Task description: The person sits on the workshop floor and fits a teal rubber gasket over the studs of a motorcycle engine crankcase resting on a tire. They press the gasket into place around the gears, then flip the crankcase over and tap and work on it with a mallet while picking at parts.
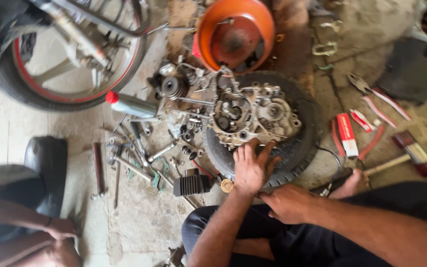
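Left hand on tyre near red-white packet

We see an orange bowl above, a motorcycle wheel at left, a red-capped spray can, scattered wrenches, pliers and a hammer at right.

A flat rectangular red-and-white package lies on the floor just right of the black tyre, its long side running up and down in the view. Further right of the tyre lie two narrower red-and-white packets, slanted, one beyond the other. Left of the tyre lies a grey bottle with a red cap, its label not readable.
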